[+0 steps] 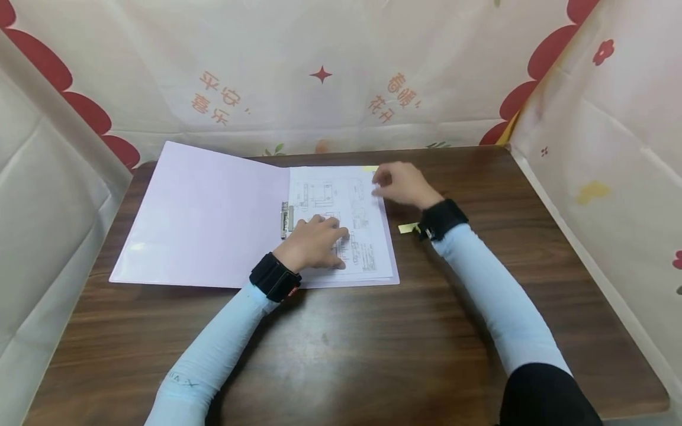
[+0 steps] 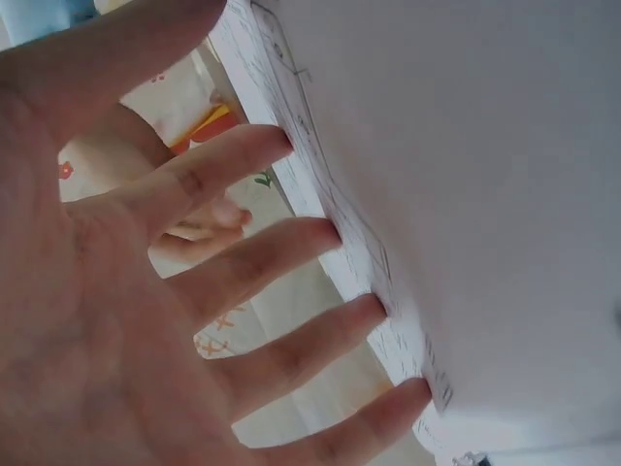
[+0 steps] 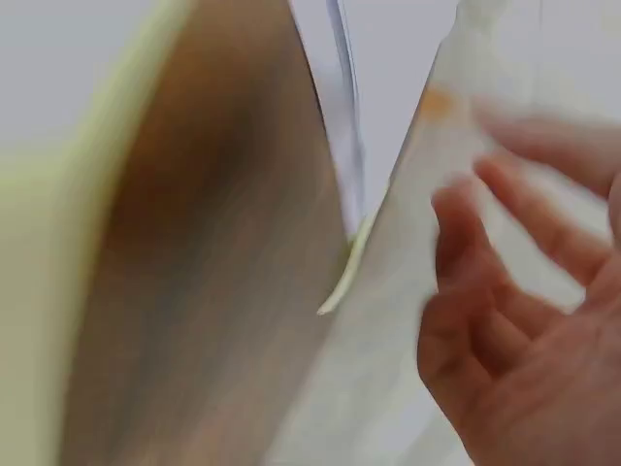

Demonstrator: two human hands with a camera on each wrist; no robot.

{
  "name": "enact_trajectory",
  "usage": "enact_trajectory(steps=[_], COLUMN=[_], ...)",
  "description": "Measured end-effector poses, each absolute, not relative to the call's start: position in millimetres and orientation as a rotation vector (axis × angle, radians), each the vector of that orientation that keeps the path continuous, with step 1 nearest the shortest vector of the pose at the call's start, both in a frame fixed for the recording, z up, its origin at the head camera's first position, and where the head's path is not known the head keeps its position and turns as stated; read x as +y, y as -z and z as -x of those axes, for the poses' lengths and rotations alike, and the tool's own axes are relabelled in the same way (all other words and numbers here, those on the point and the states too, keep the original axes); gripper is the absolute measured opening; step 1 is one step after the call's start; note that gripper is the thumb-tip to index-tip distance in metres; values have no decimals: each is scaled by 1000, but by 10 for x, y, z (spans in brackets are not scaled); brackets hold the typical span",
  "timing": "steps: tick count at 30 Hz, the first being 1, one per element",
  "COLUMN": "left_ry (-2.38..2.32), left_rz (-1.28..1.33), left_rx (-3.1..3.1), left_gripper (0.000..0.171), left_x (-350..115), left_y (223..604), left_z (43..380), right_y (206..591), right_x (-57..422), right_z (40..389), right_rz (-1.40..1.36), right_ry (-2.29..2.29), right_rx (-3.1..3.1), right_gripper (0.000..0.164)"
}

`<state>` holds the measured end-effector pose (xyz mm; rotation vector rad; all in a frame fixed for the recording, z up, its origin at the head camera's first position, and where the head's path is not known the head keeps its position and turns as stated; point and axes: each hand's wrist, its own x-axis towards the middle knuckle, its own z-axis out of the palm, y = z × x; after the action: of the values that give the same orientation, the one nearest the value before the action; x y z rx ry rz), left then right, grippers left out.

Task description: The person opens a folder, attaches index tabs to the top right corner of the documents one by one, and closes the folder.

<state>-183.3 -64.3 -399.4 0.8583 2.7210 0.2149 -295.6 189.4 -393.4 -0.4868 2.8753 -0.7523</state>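
Observation:
A pale lilac folder (image 1: 202,219) lies opened flat, with printed drawing sheets (image 1: 367,236) on its right side under a metal clip (image 1: 286,220). My left hand (image 1: 314,242) rests on the sheets with fingers spread; in the left wrist view its fingertips (image 2: 315,231) touch the page. By the sheets' top right corner is my right hand (image 1: 402,183), fingers loosely bent and holding nothing, blurred in the right wrist view. A yellow sticky tab (image 1: 370,168) sticks out at that corner, its end curling up in the right wrist view (image 3: 342,280).
Beside the right wristband (image 1: 443,219) shows another yellow strip (image 1: 407,228), partly covered by the band. The brown wooden table (image 1: 330,349) bears the folder. Printed cloth (image 1: 319,35) hangs behind the table and along both sides.

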Motion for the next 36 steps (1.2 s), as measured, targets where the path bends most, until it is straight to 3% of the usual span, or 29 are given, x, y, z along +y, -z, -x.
enact_trajectory(steps=[7,14,18,25,36], left_ry=[-212,-227,-237,-226,-184], left_rz=[-897,-909,-915,-924,-951], left_rx=[2737,2738,2726,2736,2694], left_gripper=[71,70,70,75,103], left_x=[-737,-751,-731,-689,-649], left_y=[3978,3995,4011,4020,4003], left_z=[1874,1887,1869,1829,1771], right_y=[3893,3937,3966,4022,4065], right_x=[1664,1650,1678,1709,1719], right_z=[2134,1909,1871,1843,1841], right_rz=[782,711,691,701,696], right_ry=[470,388,397,406,436], right_rx=[2743,2674,2667,2741,2768], right_gripper=[68,86,87,72,65])
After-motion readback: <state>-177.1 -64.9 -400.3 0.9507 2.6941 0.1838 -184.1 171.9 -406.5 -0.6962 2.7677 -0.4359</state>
